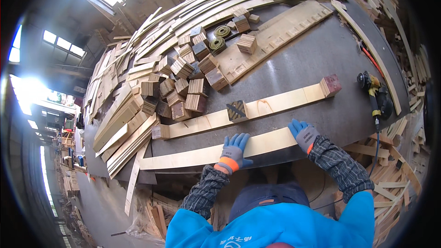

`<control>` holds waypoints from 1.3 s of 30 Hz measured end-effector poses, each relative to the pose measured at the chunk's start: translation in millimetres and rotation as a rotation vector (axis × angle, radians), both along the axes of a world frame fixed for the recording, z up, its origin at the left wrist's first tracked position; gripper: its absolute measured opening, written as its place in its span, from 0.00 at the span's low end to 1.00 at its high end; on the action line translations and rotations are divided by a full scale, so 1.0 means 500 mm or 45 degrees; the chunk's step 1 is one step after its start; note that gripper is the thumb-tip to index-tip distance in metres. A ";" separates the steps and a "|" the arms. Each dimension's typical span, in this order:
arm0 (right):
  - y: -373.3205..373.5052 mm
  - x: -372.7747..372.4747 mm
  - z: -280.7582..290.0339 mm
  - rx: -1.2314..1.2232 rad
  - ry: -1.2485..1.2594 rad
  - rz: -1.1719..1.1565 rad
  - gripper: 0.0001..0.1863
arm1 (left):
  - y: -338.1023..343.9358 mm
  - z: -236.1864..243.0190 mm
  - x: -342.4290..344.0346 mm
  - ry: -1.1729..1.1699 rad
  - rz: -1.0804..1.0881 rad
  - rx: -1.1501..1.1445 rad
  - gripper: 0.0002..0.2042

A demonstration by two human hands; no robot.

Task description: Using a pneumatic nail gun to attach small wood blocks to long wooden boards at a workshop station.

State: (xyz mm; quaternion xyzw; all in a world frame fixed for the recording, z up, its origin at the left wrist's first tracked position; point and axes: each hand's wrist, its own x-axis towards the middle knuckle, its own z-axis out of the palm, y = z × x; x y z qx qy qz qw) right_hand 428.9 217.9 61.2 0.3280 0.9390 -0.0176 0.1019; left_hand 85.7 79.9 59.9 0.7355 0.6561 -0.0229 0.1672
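A long pale wooden strip (193,155) lies along the near edge of the dark worktable. My left hand (233,150), in a blue-grey glove with an orange cuff, rests across it with fingers stretched out and thumb apart. At the strip's right end is my right hand (304,135), gloved alike, its fingers extended and touching that end. Just beyond, a second wooden strip (271,104) lies roughly parallel. A block with a dark striped face (237,111) stands at its middle, a red-faced block (330,86) at its right end and a plywood block (161,132) at its left.
Several plywood blocks (182,68) are heaped left of centre, near a nail coil (217,43). Thin wooden strips (216,4) pile up along the far and left sides. A yellow-black air nailer (374,93) with a blue hose (377,144) lies at right, beside a long strip (372,55).
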 end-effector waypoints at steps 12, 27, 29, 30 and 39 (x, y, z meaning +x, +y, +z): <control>-0.100 0.010 -0.058 -0.425 0.758 -0.973 0.47 | 0.118 -0.015 0.203 -0.201 -0.044 0.077 0.55; -0.123 -0.010 -0.111 -0.390 1.105 -1.124 0.29 | 0.132 -0.036 0.207 -0.274 -0.005 0.011 0.44; -0.123 -0.013 -0.106 -0.531 1.120 -1.109 0.29 | 0.135 -0.035 0.206 -0.152 0.017 -0.089 0.44; -0.125 -0.015 -0.101 -0.450 1.112 -1.177 0.29 | 0.135 -0.034 0.205 -0.252 -0.036 -0.052 0.44; -0.135 0.015 -0.096 -0.459 1.116 -1.151 0.36 | 0.136 -0.026 0.250 -0.313 -0.102 0.198 0.56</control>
